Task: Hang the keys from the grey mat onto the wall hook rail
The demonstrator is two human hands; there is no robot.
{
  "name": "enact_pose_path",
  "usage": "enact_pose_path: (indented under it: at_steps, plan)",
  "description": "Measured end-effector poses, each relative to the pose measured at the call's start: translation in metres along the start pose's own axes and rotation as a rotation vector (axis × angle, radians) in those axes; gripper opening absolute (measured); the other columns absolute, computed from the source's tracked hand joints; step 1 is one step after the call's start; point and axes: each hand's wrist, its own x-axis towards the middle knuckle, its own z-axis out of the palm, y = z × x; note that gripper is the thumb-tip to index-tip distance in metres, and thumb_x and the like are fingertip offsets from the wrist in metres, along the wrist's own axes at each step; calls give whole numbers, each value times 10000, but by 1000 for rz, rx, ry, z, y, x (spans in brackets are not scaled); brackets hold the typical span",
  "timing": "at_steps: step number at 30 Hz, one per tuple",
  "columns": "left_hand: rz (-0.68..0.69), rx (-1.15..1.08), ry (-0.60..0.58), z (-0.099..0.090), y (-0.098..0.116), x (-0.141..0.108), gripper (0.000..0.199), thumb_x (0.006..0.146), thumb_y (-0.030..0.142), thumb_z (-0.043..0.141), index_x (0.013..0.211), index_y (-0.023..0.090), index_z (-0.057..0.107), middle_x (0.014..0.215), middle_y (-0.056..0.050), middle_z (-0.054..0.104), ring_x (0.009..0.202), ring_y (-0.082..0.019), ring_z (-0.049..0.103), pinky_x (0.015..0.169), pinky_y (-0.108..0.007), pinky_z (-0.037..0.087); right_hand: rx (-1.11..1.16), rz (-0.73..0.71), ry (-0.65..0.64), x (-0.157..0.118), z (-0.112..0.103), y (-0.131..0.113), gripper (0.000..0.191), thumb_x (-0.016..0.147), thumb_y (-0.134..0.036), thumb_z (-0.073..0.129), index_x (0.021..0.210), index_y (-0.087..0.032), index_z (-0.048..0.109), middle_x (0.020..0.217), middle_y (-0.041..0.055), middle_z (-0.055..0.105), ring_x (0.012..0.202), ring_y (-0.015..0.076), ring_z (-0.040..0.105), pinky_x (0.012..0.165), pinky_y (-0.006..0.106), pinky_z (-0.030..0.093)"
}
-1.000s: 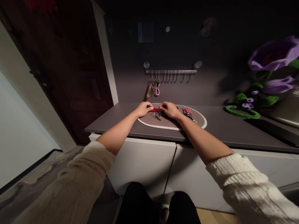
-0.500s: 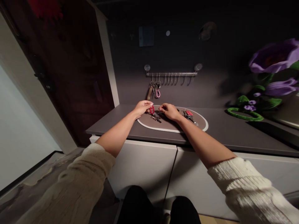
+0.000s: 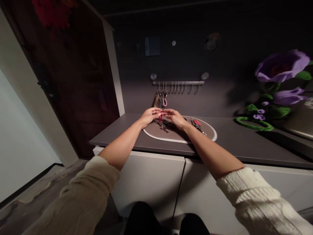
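Note:
My left hand (image 3: pixel 148 117) pinches a red key fob (image 3: pixel 160 118) between thumb and fingers, above the oval mat (image 3: pixel 168 140). Metal keys (image 3: pixel 163 127) dangle below the fob, close to the mat. Closed at the fingertips, my right hand (image 3: pixel 175 118) meets the left at the top of the fob, its thumb and fingers pinched there. Other dark keys lie partly hidden beneath the right hand. Farther right on the mat rests a bunch of keys with a red tag (image 3: pixel 197 122).
A clear hook rail (image 3: pixel 181 83) is fixed to the dark wall; a brown strap (image 3: pixel 156 100) and a pink loop (image 3: pixel 164 100) with keys hang at its left. Purple artificial flowers (image 3: pixel 281 67) and a green ring (image 3: pixel 254 125) occupy the counter's right (image 3: pixel 230 140).
My right hand has moved left from over the mat to the red fob, joining the left hand. The view has tilted up slightly.

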Motion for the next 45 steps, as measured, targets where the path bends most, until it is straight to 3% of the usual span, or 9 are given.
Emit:
enact_pose_path:
  at_steps: [4,11,19,23,34,39,45]
  plan:
    - [7,13,-20,1,2,-1,383,611,298,703,933,127,588,895,-70,657,772,-124,601,804,-321,446,197,68,-69,-2,5,-3,356,632,-8,510,957,-141,566,935,65,652,853,133,601,831,286,443]
    - [36,28,51,1,4,-1,392,597,308,710,921,120,595,903,-76,658,808,-126,599,842,-310,426,276,118,-86,-6,7,-8,298,630,-15,517,889,-135,604,834,47,662,755,105,599,780,246,447]
    - [66,-14,95,-1,1,2,345,595,272,705,886,120,598,901,-67,652,861,-125,587,876,-306,406,258,107,-119,-9,6,-11,209,667,-177,622,872,-139,625,751,35,639,655,104,582,661,227,436]
    - [68,-48,109,0,1,2,338,585,259,711,868,115,596,850,-53,652,819,-113,587,872,-305,408,204,93,-132,-7,5,-9,271,653,-308,669,862,-142,625,655,7,609,564,79,534,553,197,395]
    - [64,-41,137,4,3,0,321,569,250,716,836,122,593,802,-35,646,773,-106,584,851,-297,414,-49,37,-108,-4,0,-3,348,632,-458,650,720,-126,595,517,-32,526,406,35,343,402,183,217]
    - [67,-22,188,2,-3,3,342,592,270,699,883,130,585,869,-50,648,824,-114,582,853,-287,408,-26,42,-68,-6,0,-4,357,622,-477,646,682,-138,550,516,-29,531,410,42,374,409,181,241]
    - [25,36,282,2,-7,3,240,628,263,658,816,134,585,752,-42,644,748,-120,580,779,-276,418,113,63,31,-6,-1,-9,365,585,-465,671,701,-157,515,526,-31,549,434,61,441,438,189,301]
